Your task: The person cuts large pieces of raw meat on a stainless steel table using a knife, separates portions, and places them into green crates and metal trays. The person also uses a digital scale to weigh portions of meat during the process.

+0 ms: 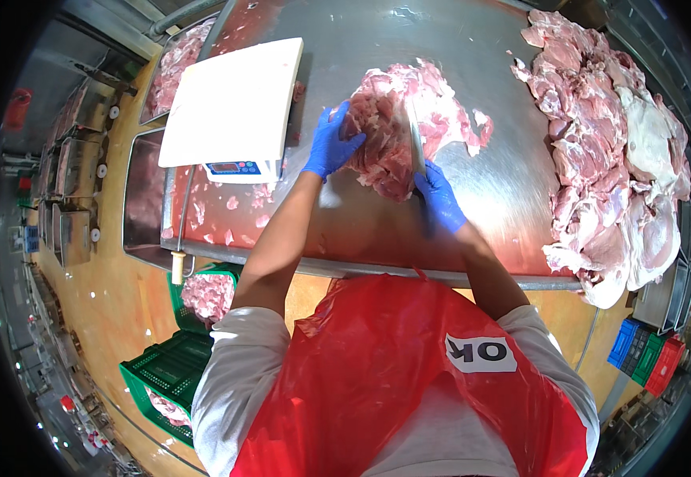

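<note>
A lump of raw pink meat (409, 127) lies on the steel table (361, 230) in front of me. My left hand (329, 145), in a blue glove, presses against the left side of the lump with its fingers curled on it. My right hand (439, 195), also in a blue glove, is closed on the handle of a knife (415, 135) whose blade lies along the meat, pointing away from me. I wear a red plastic apron (393, 374) over white sleeves.
A white scale (234, 103) stands on the table at the left, with meat scraps (230, 215) in front of it. A large heap of meat cuts (608, 143) fills the table's right side. Green crates (174, 366) with meat sit on the floor at the left; coloured crates (648, 354) at the right.
</note>
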{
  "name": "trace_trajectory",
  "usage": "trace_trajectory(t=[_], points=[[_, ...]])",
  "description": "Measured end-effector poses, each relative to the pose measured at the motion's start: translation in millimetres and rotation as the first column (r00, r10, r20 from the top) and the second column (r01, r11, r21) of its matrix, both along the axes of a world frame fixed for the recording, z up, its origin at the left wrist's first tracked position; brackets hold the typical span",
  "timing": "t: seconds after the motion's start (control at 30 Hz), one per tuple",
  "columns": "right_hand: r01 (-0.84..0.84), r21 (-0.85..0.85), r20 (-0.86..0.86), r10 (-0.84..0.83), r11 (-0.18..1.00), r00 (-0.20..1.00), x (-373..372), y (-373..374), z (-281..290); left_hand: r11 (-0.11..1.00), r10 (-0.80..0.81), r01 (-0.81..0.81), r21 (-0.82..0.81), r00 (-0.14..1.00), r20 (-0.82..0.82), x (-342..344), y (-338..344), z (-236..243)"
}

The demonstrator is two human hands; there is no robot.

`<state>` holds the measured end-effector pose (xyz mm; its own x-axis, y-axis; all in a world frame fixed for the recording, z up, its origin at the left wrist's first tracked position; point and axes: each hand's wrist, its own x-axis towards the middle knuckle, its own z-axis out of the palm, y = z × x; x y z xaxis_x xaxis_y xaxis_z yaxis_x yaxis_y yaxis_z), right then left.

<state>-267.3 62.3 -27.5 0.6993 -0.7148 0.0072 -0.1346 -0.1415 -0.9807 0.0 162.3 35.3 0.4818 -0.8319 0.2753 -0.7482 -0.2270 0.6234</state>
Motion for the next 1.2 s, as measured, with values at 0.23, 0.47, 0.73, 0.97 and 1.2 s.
trace_trajectory(t=[0.23, 0.47, 0.73, 0.97, 1.2], points=[[0.15, 0.297, -0.12, -0.119, 0.943, 0.986, -19.8, -1.4, 45.3, 0.998, 0.029, -0.029, 0.061, 1.0, 0.011, 7.9, 3.1, 1.0], [-0.177, -0.444, -0.594, -0.141, 0.878, 0.792, -23.2, -33.4, 82.8, 0.868, 0.113, -0.189, 0.458, 0.975, 0.189, -45.8, -1.7, 34.3], [-0.51, -0.47, -0.699, 0.049, 0.721, 0.714, 23.2, -79.1, 108.5, 0.765, 0.116, -0.224, 0.604, 0.97, 0.213, -35.4, -22.7, 39.6], [-0.654, -0.312, -0.802, 0.178, 0.689, 0.57, 40.0, -67.4, 117.4, 0.811, 0.091, -0.134, 0.57, 0.991, 0.103, -21.2, -21.2, 50.2], [-0.711, -0.321, -0.842, 0.156, 0.625, 0.517, 77.1, -64.4, 157.8, 0.75, 0.258, -0.471, 0.464, 0.854, 0.451, -63.7, -45.2, -1.5]])
